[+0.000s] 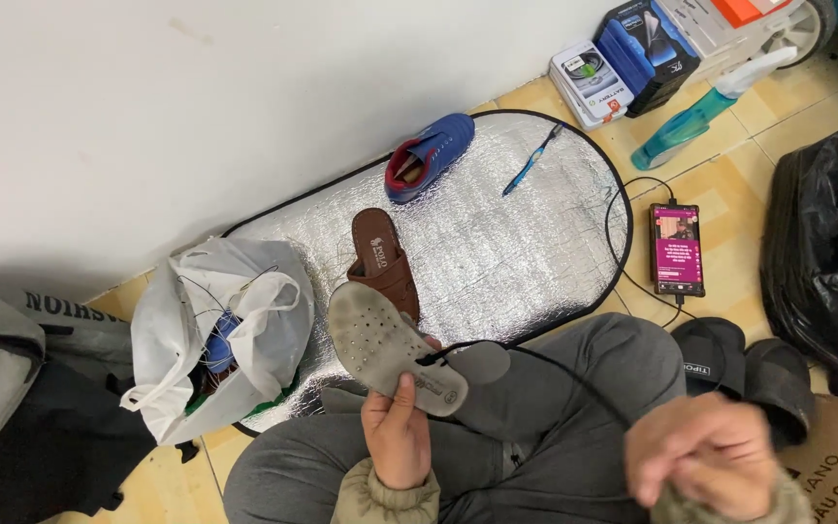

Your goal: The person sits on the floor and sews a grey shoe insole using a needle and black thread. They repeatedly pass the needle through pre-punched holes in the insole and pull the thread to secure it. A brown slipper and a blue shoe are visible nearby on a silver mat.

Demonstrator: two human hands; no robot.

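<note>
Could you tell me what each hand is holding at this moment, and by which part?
The left hand holds a grey shoe insole by its heel end, thumb across its face. The right hand is blurred; a thin black thread leads to it, but a grip cannot be told.

You sit against a plain white wall (244, 87); yellow floor tiles (729, 213) surround you; a silver foil mat (516, 243) covers them.

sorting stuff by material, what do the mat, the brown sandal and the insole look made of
Mat: likely foil-faced padding, shiny crinkled silver with a dark edge binding.
Sandal: looks like leather or imitation, smooth matte brown.
Insole in the left hand: probably foam or fabric, dull grey, perforated, worn.
</note>
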